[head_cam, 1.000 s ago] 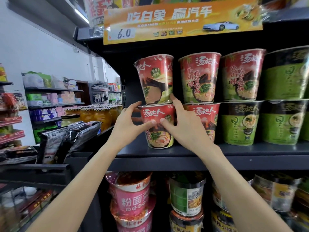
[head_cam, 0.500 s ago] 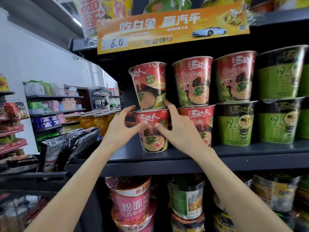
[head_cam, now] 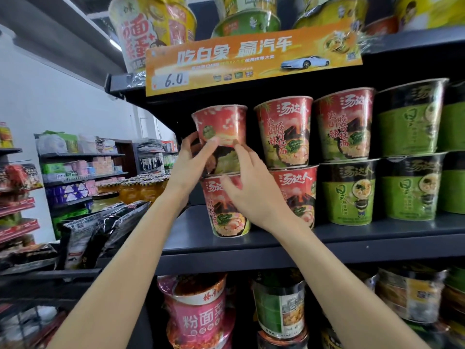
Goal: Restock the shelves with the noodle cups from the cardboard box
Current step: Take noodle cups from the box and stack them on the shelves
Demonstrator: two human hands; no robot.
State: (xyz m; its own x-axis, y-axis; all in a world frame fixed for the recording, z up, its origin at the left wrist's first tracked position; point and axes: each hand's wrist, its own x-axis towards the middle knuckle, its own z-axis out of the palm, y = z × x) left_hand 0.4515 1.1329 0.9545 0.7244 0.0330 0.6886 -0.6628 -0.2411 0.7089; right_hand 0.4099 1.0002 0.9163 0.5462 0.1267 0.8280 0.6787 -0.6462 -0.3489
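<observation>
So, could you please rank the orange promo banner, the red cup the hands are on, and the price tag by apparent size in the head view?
1. Orange promo banner, easily the largest, spanning several cups.
2. Top red cup, touched by the left hand and right hand.
3. Price tag, the smallest.

Red volcano-print noodle cups (head_cam: 284, 132) beside green-and-black cups (head_cam: 410, 122), under an orange banner (head_cam: 251, 61).
</observation>
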